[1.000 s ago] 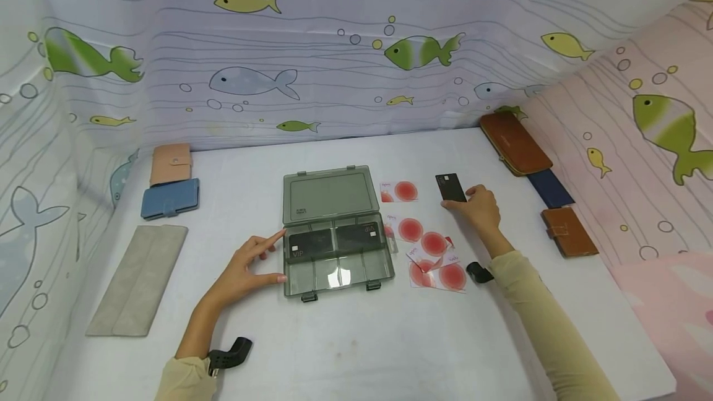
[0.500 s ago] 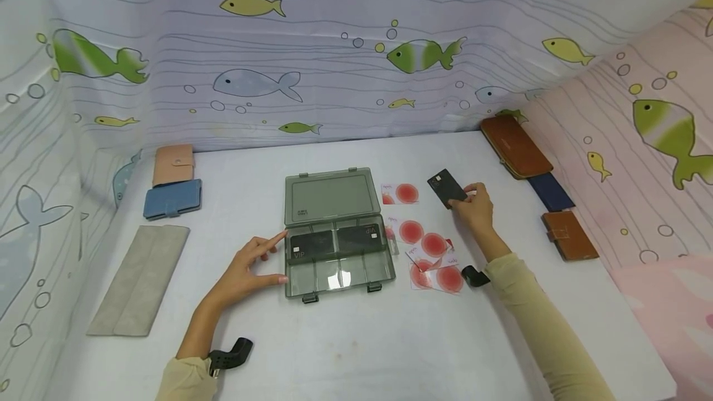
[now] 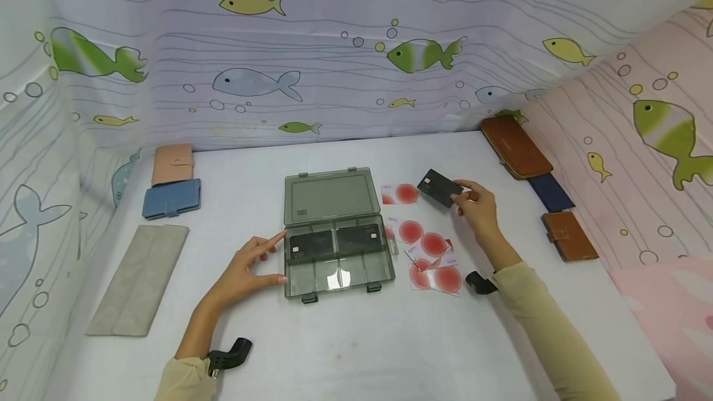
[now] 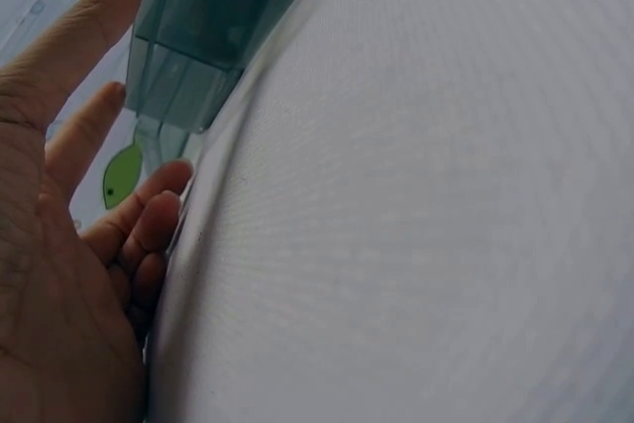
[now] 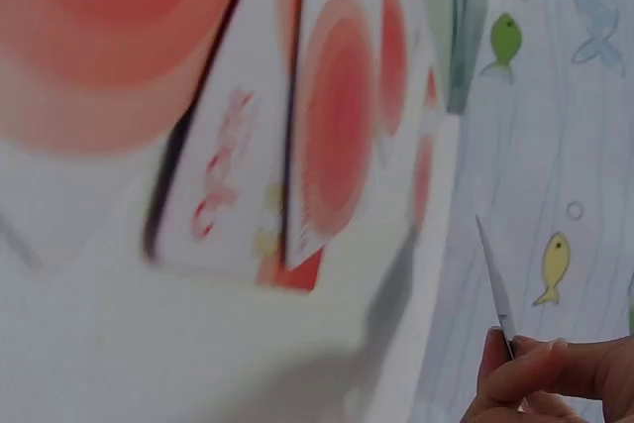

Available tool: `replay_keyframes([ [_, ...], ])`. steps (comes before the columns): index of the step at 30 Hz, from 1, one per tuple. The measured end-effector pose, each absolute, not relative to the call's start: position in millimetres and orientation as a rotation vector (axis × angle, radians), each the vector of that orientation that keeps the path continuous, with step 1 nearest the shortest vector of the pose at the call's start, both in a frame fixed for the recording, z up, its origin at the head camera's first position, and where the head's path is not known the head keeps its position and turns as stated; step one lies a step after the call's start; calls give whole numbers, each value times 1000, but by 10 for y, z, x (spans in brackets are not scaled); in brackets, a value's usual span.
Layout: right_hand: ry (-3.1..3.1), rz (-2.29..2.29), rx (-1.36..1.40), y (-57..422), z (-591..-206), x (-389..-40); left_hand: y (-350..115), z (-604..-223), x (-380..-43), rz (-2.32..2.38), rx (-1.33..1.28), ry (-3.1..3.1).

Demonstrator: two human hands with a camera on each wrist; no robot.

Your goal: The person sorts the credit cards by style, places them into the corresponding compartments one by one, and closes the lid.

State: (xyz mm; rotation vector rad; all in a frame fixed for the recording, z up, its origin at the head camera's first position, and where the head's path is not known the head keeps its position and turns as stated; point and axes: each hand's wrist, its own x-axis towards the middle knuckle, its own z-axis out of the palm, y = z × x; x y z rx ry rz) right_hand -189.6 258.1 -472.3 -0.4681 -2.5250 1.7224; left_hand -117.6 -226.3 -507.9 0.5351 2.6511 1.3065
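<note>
Right hand [image 3: 478, 210] pinches a black chip card [image 3: 440, 187] right of translucent green compartment box [image 3: 331, 194]. Left hand [image 3: 245, 270]: fingers relaxed, index and thumb touching box's left edge.

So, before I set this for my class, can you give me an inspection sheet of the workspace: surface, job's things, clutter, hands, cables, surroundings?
Surface: white tabletop, with faint marks near the front.
Job's things: grey-green box, lid folded back; two black cards in its back row; red-and-white cards to its right, several overlapping.
Clutter: grey case, blue wallet and tan wallet at left; brown purse, navy item and brown wallet at right.
Hands: left hand at the box's left edge; right hand pinches a third black card.
Cables: nothing seen.
Surroundings: fish-print curtain behind and at both sides.
</note>
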Motion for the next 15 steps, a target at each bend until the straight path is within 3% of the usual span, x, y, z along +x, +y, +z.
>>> replay_keyframes([
  [15, -2698, 1913, -8, 1868, -4429, -1753, -2266, -5078, -1182, 1315, 533, 2639],
])
